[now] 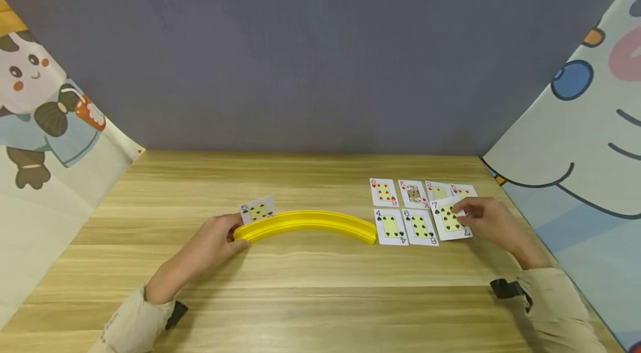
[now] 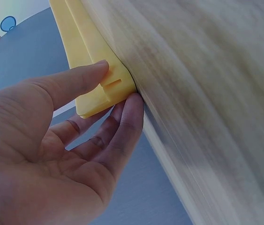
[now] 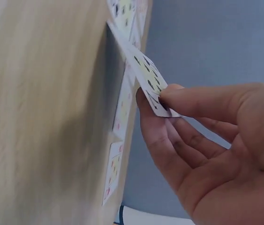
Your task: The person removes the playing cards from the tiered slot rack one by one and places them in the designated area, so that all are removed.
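Note:
My left hand (image 1: 215,239) grips the near end of a curved yellow track piece (image 1: 305,220), thumb on one side and fingers on the other, as the left wrist view shows. Behind that end lies a five of spades (image 1: 257,209), partly covered by the track. Between thumb and fingers, my right hand (image 1: 486,225) pinches a seven of spades (image 1: 447,218). In the right wrist view this playing card (image 3: 148,75) is tilted, its held edge raised off the table. It overlaps part of the two of diamonds (image 1: 438,190) and a red five (image 1: 463,189) behind.
Left of the seven lie a six of spades (image 1: 420,227) and a four of spades (image 1: 390,226), the latter by the track's right end. A six of hearts (image 1: 383,192) and a king of diamonds (image 1: 413,193) form the row behind. A grey wall (image 1: 310,52) bounds the wooden table (image 1: 310,308).

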`<state>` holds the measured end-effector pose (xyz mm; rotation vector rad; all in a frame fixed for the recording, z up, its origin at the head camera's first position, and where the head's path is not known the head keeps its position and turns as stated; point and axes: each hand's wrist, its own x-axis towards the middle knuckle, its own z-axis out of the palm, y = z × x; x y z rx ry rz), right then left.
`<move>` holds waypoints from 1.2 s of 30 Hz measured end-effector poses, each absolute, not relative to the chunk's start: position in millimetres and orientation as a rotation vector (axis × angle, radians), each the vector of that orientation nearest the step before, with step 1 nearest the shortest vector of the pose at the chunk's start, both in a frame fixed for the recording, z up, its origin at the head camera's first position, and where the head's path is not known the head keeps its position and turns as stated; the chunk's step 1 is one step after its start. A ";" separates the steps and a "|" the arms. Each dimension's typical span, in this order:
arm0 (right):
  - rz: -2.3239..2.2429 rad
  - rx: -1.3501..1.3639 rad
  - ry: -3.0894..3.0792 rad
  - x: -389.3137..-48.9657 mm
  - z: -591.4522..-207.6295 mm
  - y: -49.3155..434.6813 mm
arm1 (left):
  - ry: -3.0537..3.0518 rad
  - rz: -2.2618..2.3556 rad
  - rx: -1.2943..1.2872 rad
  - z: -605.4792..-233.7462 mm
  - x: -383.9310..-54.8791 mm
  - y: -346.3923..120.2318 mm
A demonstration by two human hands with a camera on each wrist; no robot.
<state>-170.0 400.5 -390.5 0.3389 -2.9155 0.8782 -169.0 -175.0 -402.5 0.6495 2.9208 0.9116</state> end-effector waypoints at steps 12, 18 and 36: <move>0.749 0.353 -3.014 -170.3 -405.2 398.1 | 2.910 0.935 0.651 -404.9 -170.1 -174.4; 0.707 0.328 -3.052 -171.3 -404.6 398.6 | 2.914 0.929 0.643 -404.7 -170.4 -174.7; 0.687 0.208 -3.122 -170.6 -402.5 394.0 | 2.923 0.923 0.643 -403.8 -169.0 -174.3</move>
